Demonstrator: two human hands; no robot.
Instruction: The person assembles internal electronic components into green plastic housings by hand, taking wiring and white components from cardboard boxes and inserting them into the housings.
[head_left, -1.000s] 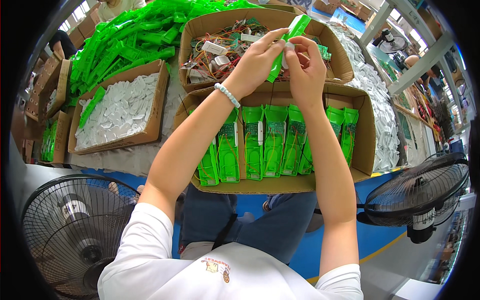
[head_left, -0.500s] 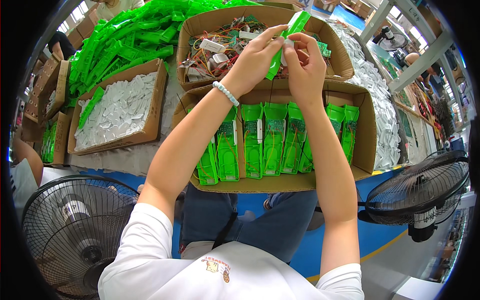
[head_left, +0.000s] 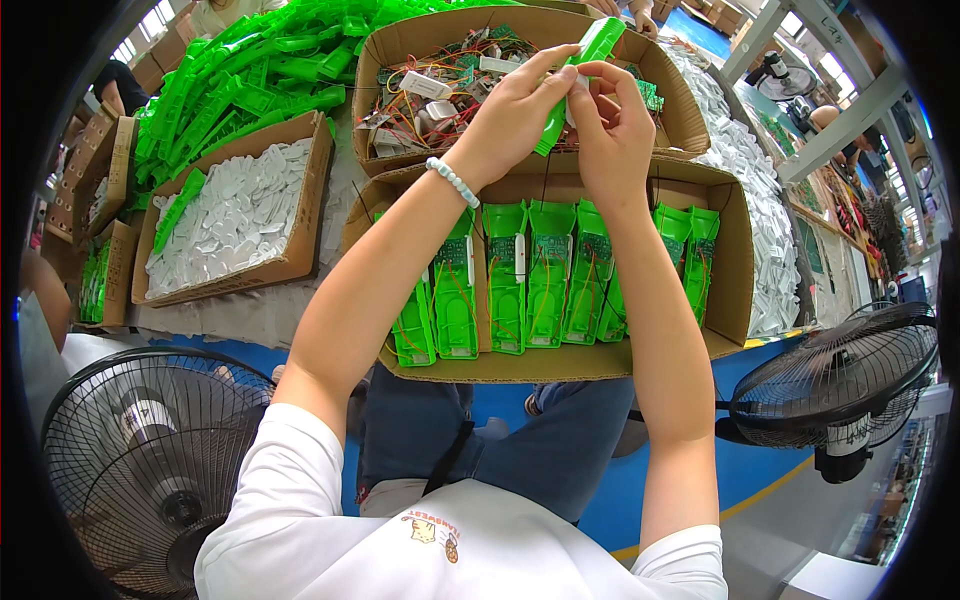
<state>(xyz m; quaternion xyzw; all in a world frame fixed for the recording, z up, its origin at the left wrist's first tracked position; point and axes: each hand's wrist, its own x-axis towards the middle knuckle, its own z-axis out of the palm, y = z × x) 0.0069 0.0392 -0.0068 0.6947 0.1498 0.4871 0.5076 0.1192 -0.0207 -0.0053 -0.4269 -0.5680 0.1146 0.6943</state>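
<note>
Above the far cardboard box, my left hand (head_left: 515, 115) is closed around a slim green plastic housing (head_left: 601, 40), which is tilted with its upper end to the right. My right hand (head_left: 612, 130) is closed too, its thumb and index fingertips pinched against the housing's edge beside the left fingertips. A bit of white shows beneath the fingers, too covered to name. Below my wrists, a nearer cardboard box (head_left: 560, 370) holds a row of green housings (head_left: 507, 300) with circuit boards and thin wires.
The far box (head_left: 375, 60) contains wired circuit boards and white parts. Green housings (head_left: 250, 90) are heaped at the far left, behind a box of white pieces (head_left: 235, 215). More white pieces (head_left: 765, 240) lie at right. Fans stand at left (head_left: 150, 460) and right (head_left: 840, 375). Another person's hand (head_left: 643, 15) shows beyond.
Both hands and the green housing have shifted very slightly, with the right fingertips now closer against the housing. Another person's hand has appeared at the far edge.
</note>
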